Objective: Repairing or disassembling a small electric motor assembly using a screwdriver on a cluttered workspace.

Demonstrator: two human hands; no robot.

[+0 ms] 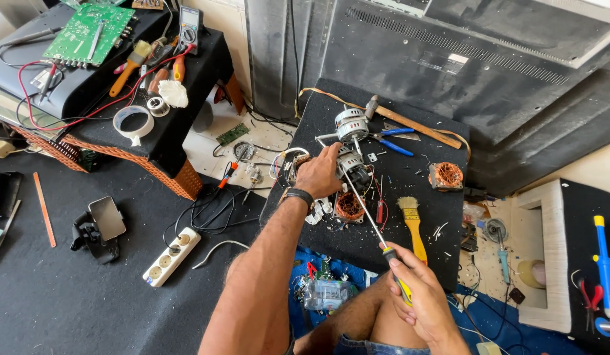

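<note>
left hand [317, 174]: fingers curled down on the small electric motor [353, 168], steadying it; black band on the wrist.
right hand [420, 292]: fist closed around the yellow-and-black handle of a long screwdriver [374, 227].
screwdriver: shaft runs up and left from the right hand; tip sits at the motor, just beside the left fingertips. Can't tell which screw or slot it's in.
motor: on the black work mat [423, 217], upper-middle area, wires trailing off to its left.
second motor [351, 125]: silver housing with a shaft, just behind the first one, near the mat's far edge.
copper windings: one coil [349, 205] just in front of the held motor, another wound stator [446, 175] well apart on the mat's right side.
paint brush [413, 223]: yellow handle, lies on the mat right of the screwdriver shaft, roughly parallel to it.
blue-handled pliers [392, 139]: on the mat right of the silver motor.
hammer [407, 121]: wooden handle, along the mat's far edge.
side table [167, 131]: left, black top; holds a green circuit board [88, 31], multimeter [188, 27], roll of tape [134, 121], assorted hand tools.
floor left: white power strip [171, 256] with cables, near the left forearm.
</note>
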